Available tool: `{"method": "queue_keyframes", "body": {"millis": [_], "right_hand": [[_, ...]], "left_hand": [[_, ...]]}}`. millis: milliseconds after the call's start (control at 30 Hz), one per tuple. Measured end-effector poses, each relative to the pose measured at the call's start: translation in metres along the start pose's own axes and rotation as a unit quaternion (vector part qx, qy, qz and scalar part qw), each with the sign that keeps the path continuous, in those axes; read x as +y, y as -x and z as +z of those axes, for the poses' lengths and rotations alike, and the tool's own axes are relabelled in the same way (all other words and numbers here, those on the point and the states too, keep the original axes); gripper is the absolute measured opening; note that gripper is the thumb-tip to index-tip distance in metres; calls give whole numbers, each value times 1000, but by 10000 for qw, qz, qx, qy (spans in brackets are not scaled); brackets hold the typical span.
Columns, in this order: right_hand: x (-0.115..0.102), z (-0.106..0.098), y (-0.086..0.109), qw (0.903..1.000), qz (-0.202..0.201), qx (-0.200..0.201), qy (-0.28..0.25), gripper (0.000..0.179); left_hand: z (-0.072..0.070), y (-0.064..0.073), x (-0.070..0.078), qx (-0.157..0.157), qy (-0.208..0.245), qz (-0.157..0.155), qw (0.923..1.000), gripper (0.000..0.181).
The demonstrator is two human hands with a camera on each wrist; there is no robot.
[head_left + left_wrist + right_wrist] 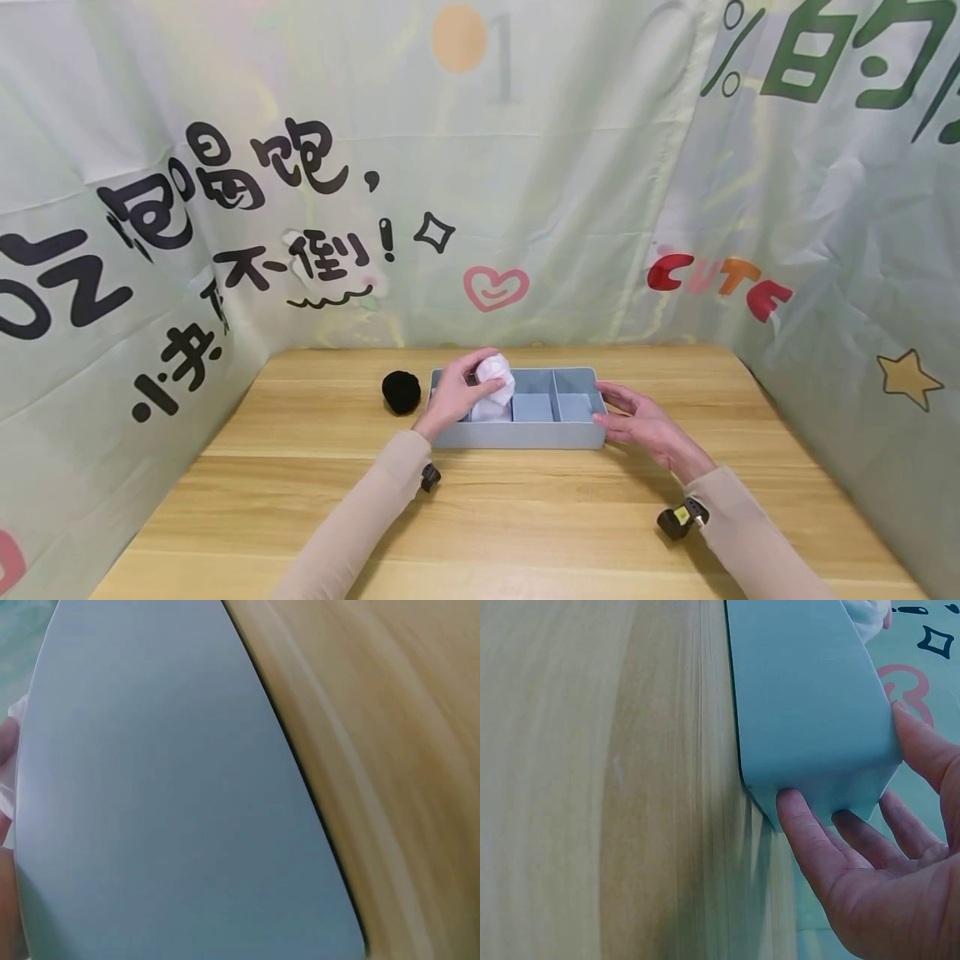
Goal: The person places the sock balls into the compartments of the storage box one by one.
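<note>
A blue-grey divided box (525, 436) sits on the wooden table, its long side toward me. My left hand (452, 398) reaches over its left part and pinches a crumpled white cloth bundle (497, 375) between thumb and fingers. Below the bundle, more white cloth (491, 411) shows inside a compartment. The left wrist view is mostly the box's front wall (165, 780), with the bundle (9, 776) at the edge. At the right end of the box, my right hand (647, 423) touches the end wall with spread fingers. Those fingers (802, 832) look nearly straight in the right wrist view.
A black fuzzy ball-shaped bundle (401, 392) lies just left of the box. The two right compartments (577, 404) hold nothing visible. Printed fabric (570, 208) hangs behind the table (525, 517) and along both sides.
</note>
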State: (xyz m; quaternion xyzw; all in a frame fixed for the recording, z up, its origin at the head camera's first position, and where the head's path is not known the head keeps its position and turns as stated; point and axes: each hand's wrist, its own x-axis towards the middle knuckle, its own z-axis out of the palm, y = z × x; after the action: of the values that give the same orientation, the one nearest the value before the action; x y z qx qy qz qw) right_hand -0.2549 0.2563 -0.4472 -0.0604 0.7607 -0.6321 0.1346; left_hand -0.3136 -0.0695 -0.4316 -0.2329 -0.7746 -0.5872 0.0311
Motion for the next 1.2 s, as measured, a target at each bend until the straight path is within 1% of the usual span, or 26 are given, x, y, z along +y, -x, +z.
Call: {"method": "queue_keyframes", "body": {"millis": [100, 233, 333, 467, 500, 667, 767, 833, 933, 1200], "right_hand": [[1, 0, 0, 10000, 38, 42, -30, 79], [1, -1, -1, 10000, 6, 30, -22, 78], [0, -1, 0, 10000, -48, -3, 14, 78], [0, -1, 3, 10000, -35, 19, 42, 77], [0, -1, 4, 10000, -34, 21, 48, 77], [-1, 0, 2, 10000, 2, 48, 18, 77], [-2, 2, 2, 10000, 2, 22, 38, 78], [-2, 2, 1, 10000, 0, -8, 44, 78], [-1, 3, 1, 10000, 34, -1, 15, 78], [0, 1, 2, 10000, 9, 43, -15, 77]], "left_hand": [[6, -1, 0, 39, -182, 32, 9998, 48], [13, -4, 3, 58, -335, -46, 9994, 47], [20, -7, 5, 59, -300, 2, 9995, 45], [31, -9, 4, 14, -257, 92, 9996, 44], [33, -9, 4, 7, -224, 63, 9997, 44], [36, -9, 4, -87, -17, -54, 9999, 45], [39, -8, 6, -261, 79, -119, 9996, 47], [40, -8, 6, -376, 101, -190, 9991, 47], [41, -7, 5, -444, 57, -258, 9987, 47], [42, -7, 3, -583, -183, -97, 9981, 47]]}}
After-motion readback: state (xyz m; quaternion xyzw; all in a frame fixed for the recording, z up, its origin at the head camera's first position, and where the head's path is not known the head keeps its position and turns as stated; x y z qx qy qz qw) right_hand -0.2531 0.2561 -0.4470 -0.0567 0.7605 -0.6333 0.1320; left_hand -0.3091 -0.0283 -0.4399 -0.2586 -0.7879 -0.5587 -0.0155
